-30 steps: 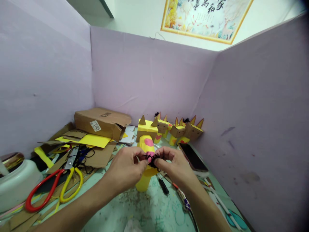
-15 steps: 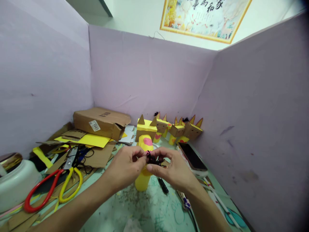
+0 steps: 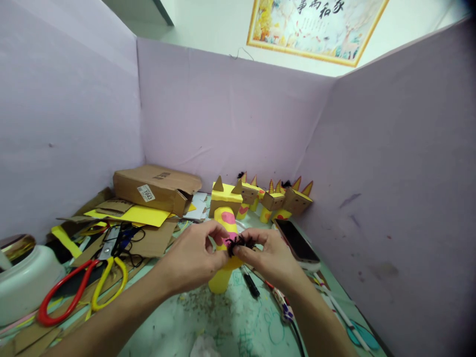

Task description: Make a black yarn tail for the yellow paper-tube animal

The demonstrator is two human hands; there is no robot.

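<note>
A frayed black yarn tuft (image 3: 235, 244) is pinched between the thumb and fingers of my right hand (image 3: 269, 255). On its left side, my left hand (image 3: 199, 250) curls thumb and fingers around the tuft's loose ends; its exact grip is partly unclear. Right behind the tuft stands a yellow paper animal figure (image 3: 226, 218) with pink spots, a boxy cardboard head with two brown pointed ears, and a tube-like leg reaching the table. My hands cover part of its body.
Red-and-yellow-handled scissors (image 3: 107, 253) lie on cardboard scraps at left, near a white jar (image 3: 28, 282) and a cardboard box (image 3: 156, 186). Finished-looking figures (image 3: 293, 198) stand at the back. A phone (image 3: 297, 240), black pen (image 3: 251, 286) and corded tool (image 3: 285, 310) lie at right.
My left fingertips have parted slightly at the yarn. The tuft's frayed ends now show more, spreading left from my right fingers. The yellow figure stays in place.
</note>
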